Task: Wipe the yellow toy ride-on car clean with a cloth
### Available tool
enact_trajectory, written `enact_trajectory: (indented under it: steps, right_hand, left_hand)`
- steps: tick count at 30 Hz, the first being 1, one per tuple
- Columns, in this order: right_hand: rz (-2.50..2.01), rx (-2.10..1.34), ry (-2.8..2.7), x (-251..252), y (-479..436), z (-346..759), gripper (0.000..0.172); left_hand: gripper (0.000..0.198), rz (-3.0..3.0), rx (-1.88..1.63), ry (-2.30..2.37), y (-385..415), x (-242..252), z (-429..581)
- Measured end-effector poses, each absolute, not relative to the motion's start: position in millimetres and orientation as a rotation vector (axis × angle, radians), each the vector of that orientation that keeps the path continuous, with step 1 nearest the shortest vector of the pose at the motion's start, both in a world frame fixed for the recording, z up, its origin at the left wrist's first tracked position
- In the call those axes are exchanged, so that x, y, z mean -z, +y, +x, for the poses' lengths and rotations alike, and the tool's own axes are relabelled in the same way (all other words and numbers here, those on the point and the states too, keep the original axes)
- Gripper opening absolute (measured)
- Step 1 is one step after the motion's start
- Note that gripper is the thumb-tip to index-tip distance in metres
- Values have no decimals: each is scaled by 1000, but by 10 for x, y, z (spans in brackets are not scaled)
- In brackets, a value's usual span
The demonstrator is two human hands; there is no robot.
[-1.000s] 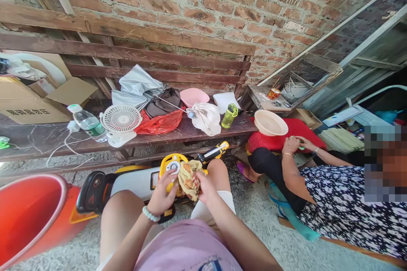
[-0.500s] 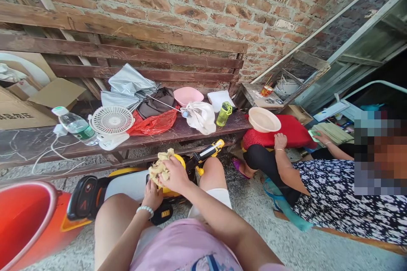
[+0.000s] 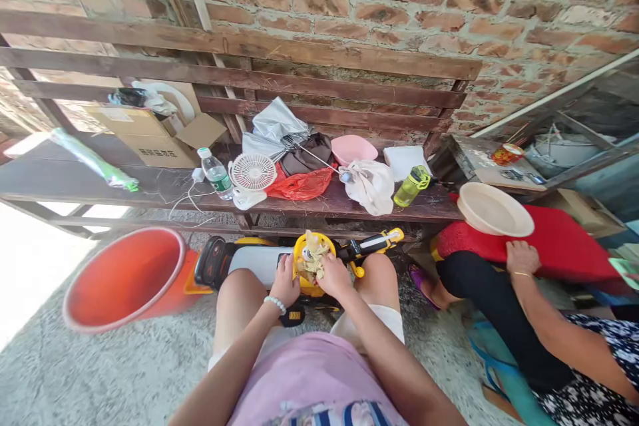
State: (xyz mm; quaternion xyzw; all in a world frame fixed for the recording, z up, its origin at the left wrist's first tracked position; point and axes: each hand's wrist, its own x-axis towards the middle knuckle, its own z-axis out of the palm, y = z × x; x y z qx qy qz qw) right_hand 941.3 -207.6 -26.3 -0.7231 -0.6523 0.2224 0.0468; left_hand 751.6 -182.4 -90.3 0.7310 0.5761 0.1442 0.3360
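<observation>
My right hand (image 3: 335, 276) is closed on a crumpled pale-yellow cloth-like piece (image 3: 313, 258), whose exact kind I cannot make out. The piece lies over the middle of a yellow steering wheel (image 3: 300, 244). At the wheel's left rim is my left hand (image 3: 286, 283), its fingers bent against the rim and wearing a beaded bracelet at the wrist. The wheel belongs to a yellow and black ride-on toy with a grey seat (image 3: 254, 261), between my knees. A black and yellow lever arm (image 3: 372, 244) sticks out to the right.
A wooden bench (image 3: 344, 205) holds a fan (image 3: 253, 173), water bottle (image 3: 217, 178), red bag (image 3: 302, 184), white bag (image 3: 372, 186) and green bottle (image 3: 412, 186). An orange bucket (image 3: 172, 273) is left. Right, another person's hand (image 3: 522, 257) rests by a basin (image 3: 474, 223).
The view has swung left, so everything sits further right. My right hand has moved the crumpled piece onto the wheel's middle, uncovering more rim. My left hand now lies at the left rim.
</observation>
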Motion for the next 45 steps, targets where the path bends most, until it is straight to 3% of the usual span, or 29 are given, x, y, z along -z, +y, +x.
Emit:
enact_trajectory:
  steps: [5,9,16,22,30,36,41,45]
  right_hand:
    - [-2324,-838,-1957,93,-2386,9619,27]
    - [-2266,-710,-1940,-130,-2351,9660,28]
    - [-1888,-478,-2200,-227,-1671,9340,68]
    - [-1754,-539,-2497,248,-1428,9193,53]
    - [-2075,-373,-2430,125,-1304,9483,40]
    - [-2236,-319,-2392,142,-1805,9642,37]
    - [-2187,-408,-2406,213,-2309,9346,36]
    - [-1967,-633,-2429,204,-2422,9091,31]
  left_hand:
    - [86,2000,-364,1466,-1834,898,7591]
    - [89,2037,-115,1520,-1878,823,7683]
    - [89,2159,456,1499,-1881,559,7743]
    - [92,2129,595,1482,-1819,534,7714]
    - [97,2193,526,1484,-1835,496,7690]
    - [98,2172,397,1494,-1893,538,7695]
    - [100,1893,-62,1406,-1894,664,7678]
    - [75,1315,-561,1260,-1763,754,7591]
